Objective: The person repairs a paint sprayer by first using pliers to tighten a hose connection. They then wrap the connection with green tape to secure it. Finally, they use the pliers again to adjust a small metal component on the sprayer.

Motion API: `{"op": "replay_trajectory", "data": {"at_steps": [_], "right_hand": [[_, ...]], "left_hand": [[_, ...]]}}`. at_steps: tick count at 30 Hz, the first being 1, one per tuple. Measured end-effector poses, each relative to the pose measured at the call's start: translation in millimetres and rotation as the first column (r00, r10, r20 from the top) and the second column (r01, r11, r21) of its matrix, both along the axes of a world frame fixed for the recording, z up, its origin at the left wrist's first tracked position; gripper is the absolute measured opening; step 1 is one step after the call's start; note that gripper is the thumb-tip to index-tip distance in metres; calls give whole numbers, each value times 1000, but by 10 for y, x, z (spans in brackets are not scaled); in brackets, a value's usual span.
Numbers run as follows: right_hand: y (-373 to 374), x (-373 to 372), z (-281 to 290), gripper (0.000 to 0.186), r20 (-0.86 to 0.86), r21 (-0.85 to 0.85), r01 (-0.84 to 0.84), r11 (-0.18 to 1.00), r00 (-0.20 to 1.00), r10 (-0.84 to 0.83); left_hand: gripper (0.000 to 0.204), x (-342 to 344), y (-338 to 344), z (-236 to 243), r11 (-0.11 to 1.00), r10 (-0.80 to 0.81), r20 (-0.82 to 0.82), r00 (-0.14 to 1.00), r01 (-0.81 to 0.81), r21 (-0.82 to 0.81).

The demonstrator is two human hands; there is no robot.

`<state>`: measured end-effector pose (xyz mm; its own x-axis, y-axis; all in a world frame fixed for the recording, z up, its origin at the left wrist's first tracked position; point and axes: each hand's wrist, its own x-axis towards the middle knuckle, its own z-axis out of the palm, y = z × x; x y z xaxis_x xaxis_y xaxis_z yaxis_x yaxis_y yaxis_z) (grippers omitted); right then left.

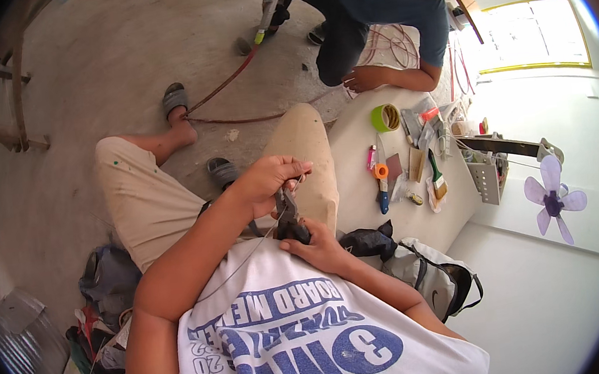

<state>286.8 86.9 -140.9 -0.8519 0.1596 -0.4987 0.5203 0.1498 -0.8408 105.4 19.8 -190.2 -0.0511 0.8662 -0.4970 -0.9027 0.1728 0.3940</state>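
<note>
My left hand (274,182) is closed in a pinch on a thin grey wire (252,253), which trails down across my shirt. A small dark piece shows at the fingertips, too small to name. My right hand (322,248) wraps round the dark handles of pliers (289,220). The jaws point away from me and reach the wire just below my left fingers. Whether they bite on it is hard to see. Both hands are held close together above my lap.
On the pale ledge at right lie green tape (384,117), a paintbrush (436,176), a blue-handled knife (384,192) and scrapers. A purple fan (552,200) stands beyond. Ahead, a person (384,13) crouches with a spray gun (271,6); its red hose (235,119) crosses the floor. Bags lie nearby.
</note>
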Motion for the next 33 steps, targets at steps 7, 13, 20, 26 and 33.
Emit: {"op": "replay_trajectory", "data": {"at_steps": [7,13,20,26,33], "right_hand": [[4,-6,28,29,177,73,-35,997,984,22],[-56,-155,286,49,-181,347,-87,934,971,158],[-29,-143,214,49,-281,367,-133,921,928,246],[-27,-223,302,50,-199,230,-206,951,947,253],[-77,-170,327,52,-7,159,-171,972,985,174]], "left_hand": [[15,9,-20,13,999,7,0,1000,-7,-49],[18,-157,-205,232,997,-21,-51,998,24,69],[17,-157,-241,410,993,2,-42,999,2,114],[17,-155,-233,470,987,-27,-114,993,45,156],[17,-148,-233,559,999,-30,-143,989,36,40]]}}
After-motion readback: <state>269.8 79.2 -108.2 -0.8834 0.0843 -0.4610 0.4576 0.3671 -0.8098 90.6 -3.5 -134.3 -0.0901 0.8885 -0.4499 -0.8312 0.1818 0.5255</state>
